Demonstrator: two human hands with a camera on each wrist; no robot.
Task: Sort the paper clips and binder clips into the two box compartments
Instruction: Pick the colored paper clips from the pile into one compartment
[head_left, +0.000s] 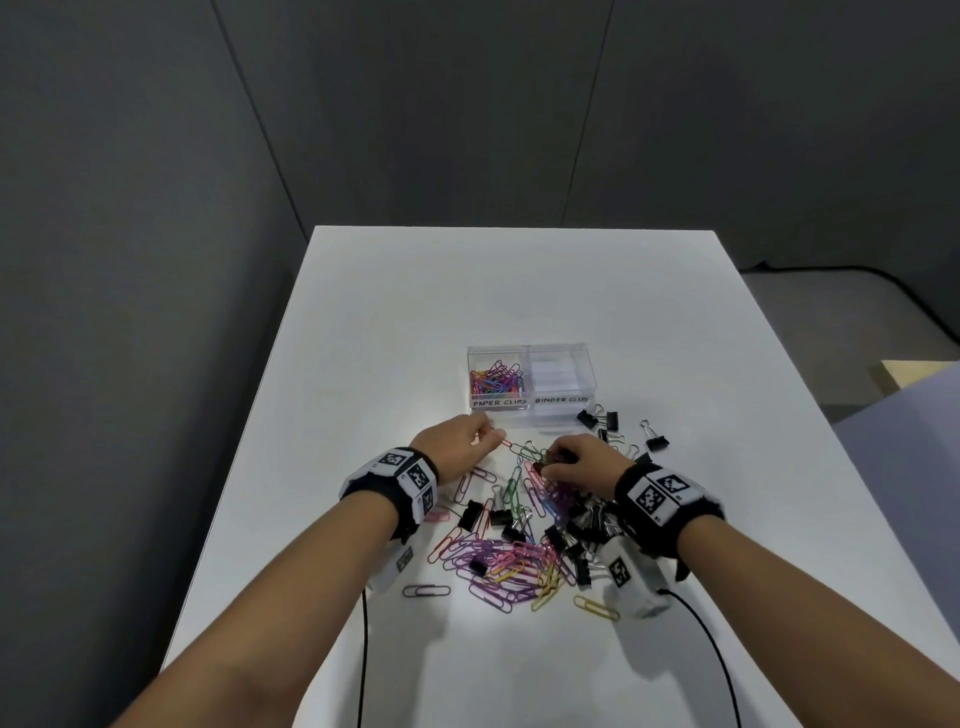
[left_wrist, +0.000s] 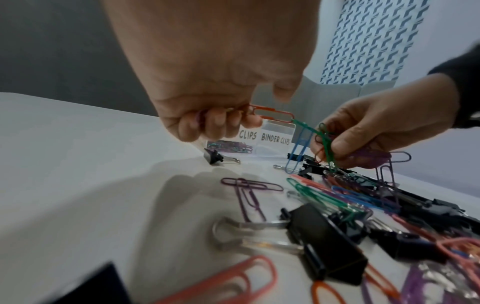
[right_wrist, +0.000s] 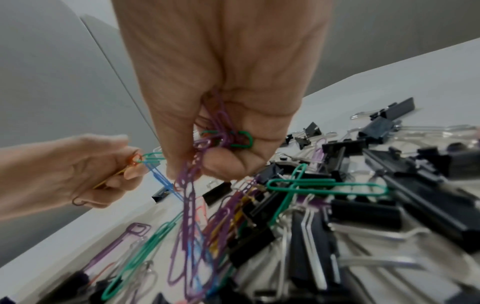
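Note:
A clear two-compartment box (head_left: 531, 410) stands on the white table; its left side, labelled paper clips, holds coloured clips (head_left: 496, 381), and the binder clips side looks empty. My left hand (head_left: 480, 434) pinches an orange paper clip (left_wrist: 271, 114) that is linked to a green one (left_wrist: 311, 131) and a blue one (left_wrist: 298, 152). My right hand (head_left: 558, 462) grips a tangle of purple and green paper clips (right_wrist: 223, 137) just above the mixed pile (head_left: 524, 535). The linked clips stretch between both hands.
Black binder clips (head_left: 597, 418) lie scattered right of the box and through the pile. Loose paper clips (head_left: 426, 591) lie nearer me. Wrist camera cables (head_left: 363, 660) run toward the table's near edge. Grey walls stand behind and left.

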